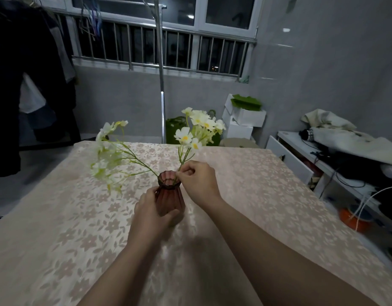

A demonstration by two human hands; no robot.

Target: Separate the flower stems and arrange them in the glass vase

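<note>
A ribbed, pinkish-brown glass vase point(169, 196) stands on the table with the floral cloth point(256, 195). My left hand point(151, 210) wraps around the vase body from the left. One flower stem point(133, 160) with white blooms sits in the vase and leans far out to the left. My right hand point(197, 182) pinches a second stem of white and yellow flowers point(199, 129) just above the vase rim, holding it nearly upright, its lower end at the mouth of the vase.
Beyond the table's far edge stand a metal pole point(162, 107), a green bag point(175, 129) and stacked white boxes point(243, 120). A white shelf point(300, 155) with cables and cloths is at the right. Dark clothes point(25, 74) hang at the left.
</note>
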